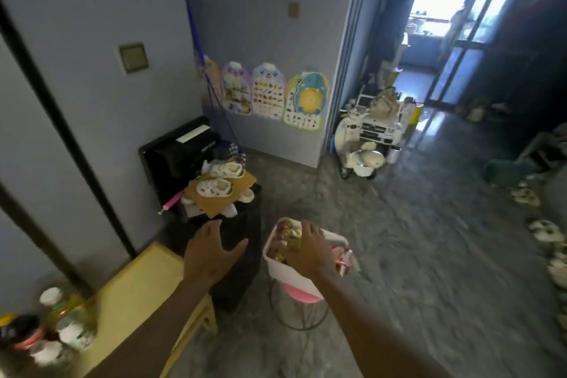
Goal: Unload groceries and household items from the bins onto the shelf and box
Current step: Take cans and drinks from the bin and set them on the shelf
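Observation:
A white bin (294, 278) full of colourful packaged items (283, 235) stands on a pink stool (302, 294) in the lower middle. My right hand (308, 250) reaches down into the bin, over the packets; motion blur hides whether its fingers hold anything. My left hand (211, 250) hovers with spread, straight fingers left of the bin, above a dark box (242, 224), holding nothing. A yellow table (144, 288) lies at lower left with several bottles and jars (58, 328) on its near corner.
White sandals on brown cardboard (219, 186) top the dark box, beside a black keyboard (184, 147) against the wall. A white ride-on toy car and scooter (368, 138) stand by the doorway. More sandals (543, 230) lie on the floor at right.

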### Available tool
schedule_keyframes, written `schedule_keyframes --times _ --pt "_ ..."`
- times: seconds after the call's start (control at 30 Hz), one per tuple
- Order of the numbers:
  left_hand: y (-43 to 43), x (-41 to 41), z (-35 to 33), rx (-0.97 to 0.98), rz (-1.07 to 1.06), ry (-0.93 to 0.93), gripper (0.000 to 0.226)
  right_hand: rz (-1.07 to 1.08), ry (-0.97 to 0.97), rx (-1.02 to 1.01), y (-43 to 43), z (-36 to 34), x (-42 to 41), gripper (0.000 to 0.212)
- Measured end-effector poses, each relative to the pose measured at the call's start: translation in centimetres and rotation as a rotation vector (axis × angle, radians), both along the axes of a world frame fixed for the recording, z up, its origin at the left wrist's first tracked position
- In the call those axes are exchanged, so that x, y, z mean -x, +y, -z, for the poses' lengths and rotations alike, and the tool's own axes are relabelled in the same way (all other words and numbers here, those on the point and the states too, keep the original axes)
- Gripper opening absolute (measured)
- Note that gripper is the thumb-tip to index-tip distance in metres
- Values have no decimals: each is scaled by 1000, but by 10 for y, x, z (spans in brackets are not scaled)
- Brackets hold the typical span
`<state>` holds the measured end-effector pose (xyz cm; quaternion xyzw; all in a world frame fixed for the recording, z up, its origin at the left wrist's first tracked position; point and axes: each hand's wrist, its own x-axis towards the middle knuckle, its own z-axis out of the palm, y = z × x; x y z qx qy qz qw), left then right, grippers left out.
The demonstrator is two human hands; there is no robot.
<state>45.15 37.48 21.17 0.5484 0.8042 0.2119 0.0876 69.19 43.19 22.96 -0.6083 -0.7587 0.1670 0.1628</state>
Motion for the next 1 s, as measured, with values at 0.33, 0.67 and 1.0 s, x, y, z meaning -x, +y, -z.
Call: schedule_keyframes --times 0.33,0.67,1.0 --pt "64 -128 26 60 66 -42 117 93 -37 67 57 38 -130 93" --pt "126 -142 90 170 -84 -100 101 -193 -198 75 172 70 -116 77" --pt "227 -99 161 242 -260 -210 109 -524 -285 207 305 117 -59 84"
